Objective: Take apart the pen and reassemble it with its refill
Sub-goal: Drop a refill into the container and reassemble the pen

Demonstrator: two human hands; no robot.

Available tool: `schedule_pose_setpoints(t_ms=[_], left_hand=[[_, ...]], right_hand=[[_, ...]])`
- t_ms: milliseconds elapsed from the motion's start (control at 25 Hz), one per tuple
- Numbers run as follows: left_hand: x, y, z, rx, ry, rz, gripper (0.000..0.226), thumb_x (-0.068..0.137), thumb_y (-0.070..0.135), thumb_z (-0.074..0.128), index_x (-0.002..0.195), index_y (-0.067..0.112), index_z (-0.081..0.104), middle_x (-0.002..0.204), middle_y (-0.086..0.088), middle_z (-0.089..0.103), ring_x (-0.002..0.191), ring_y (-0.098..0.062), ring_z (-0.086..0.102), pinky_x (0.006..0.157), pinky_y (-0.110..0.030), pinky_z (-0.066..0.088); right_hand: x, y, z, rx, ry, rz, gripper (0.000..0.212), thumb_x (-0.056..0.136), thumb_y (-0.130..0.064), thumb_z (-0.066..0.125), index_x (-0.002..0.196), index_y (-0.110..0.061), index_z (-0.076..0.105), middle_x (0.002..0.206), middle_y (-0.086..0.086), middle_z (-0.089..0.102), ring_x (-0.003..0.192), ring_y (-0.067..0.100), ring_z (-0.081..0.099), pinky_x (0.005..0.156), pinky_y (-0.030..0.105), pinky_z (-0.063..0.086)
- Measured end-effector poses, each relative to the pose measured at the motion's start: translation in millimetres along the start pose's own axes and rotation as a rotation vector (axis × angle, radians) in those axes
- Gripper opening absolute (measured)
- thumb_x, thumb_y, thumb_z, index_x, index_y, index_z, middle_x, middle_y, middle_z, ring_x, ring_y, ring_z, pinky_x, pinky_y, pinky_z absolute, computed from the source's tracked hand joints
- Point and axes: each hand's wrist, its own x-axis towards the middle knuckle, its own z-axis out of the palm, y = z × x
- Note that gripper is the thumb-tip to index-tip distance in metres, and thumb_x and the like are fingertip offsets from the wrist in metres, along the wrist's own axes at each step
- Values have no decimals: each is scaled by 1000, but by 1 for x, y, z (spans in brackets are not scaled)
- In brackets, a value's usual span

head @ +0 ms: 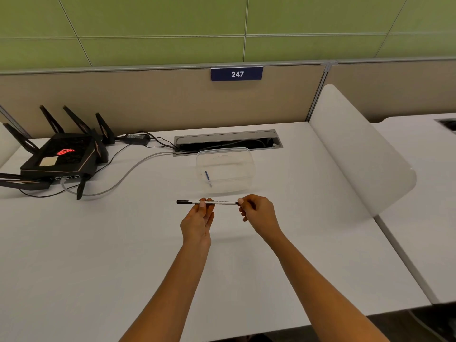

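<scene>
White pen with black cap, level, left hand grip pinching barrel, right hand grip pinching its end

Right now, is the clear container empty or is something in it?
Not empty. The lidless clear container holds one thin blue refill, lying at its left side, behind the pen held in both hands.

An open-plan office workstation. A white desk backs onto a beige partition bearing a blue seat plate numbered 247, with green wall panels above. A cable hatch is sunk into the desktop, a black router with antennas stands at left, and a white divider separates the neighbouring desk.
</scene>
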Motion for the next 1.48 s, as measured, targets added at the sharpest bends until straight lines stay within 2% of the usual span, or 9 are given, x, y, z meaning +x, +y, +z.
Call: schedule_pose_setpoints(t_ms=[200,320,400,680,920,1120,1200,1320,1480], left_hand=[[-1,0,1,14,22,27,21,94,14,59,112,5,65,100,-5,71,97,-18,68,87,-30,48],[-2,2,1,-8,29,28,20,94,14,58,111,6,65,103,-7,70,97,-18,68,87,-30,48],[-3,2,1,-12,21,23,19,95,14,58,111,7,65,103,-6,70,98,-18,67,88,-30,47],[-5,4,6,-9,10,30,14,94,14,59,105,9,66,96,-3,71,94,-16,68,87,-30,48],[-3,5,6,-21,23,25,17,94,14,59,108,8,65,100,-4,71,95,-17,69,86,-30,48],[-2,3,9,-5,3,27,16,94,14,59,107,8,66,99,-4,71,95,-16,68,87,-30,48],[-1,4,9,-2,6,34,18,94,14,59,110,8,66,100,-4,71,96,-16,68,87,-30,48],[2,7,7,-1,21,45,19,94,16,59,110,8,66,100,-4,71,93,-14,69,81,-27,49],[1,5,8,12,11,43,18,94,15,59,109,9,66,98,-3,72,92,-13,69,82,-28,49]], right_hand=[[1,1,3,-9,-15,52,27,98,-28,52,79,-17,68,65,-9,65,57,7,59,49,14,50],[0,1,-1,152,-21,32,8,89,-17,64,87,-20,71,73,-5,70,66,8,65,57,19,56],[1,1,-3,195,-28,22,10,86,-10,66,87,-19,73,74,-2,71,67,10,64,59,23,57],[5,-2,-2,70,-28,74,29,95,-32,54,79,-14,71,66,-4,67,57,5,59,54,20,52],[8,-1,-5,180,-50,38,8,87,-13,65,89,-13,73,79,4,71,68,13,65,63,27,59],[10,0,-3,96,-53,101,28,93,-35,57,80,-15,71,67,-2,68,60,8,62,59,25,56],[10,1,-4,102,-60,103,27,93,-37,57,82,-18,71,69,0,70,61,8,63,61,26,56],[10,3,-5,197,-66,78,9,88,-23,65,87,-19,73,77,4,73,68,13,67,65,30,59],[12,4,-4,173,-60,68,9,89,-19,63,86,-21,71,72,3,71,64,13,66,63,32,59]])
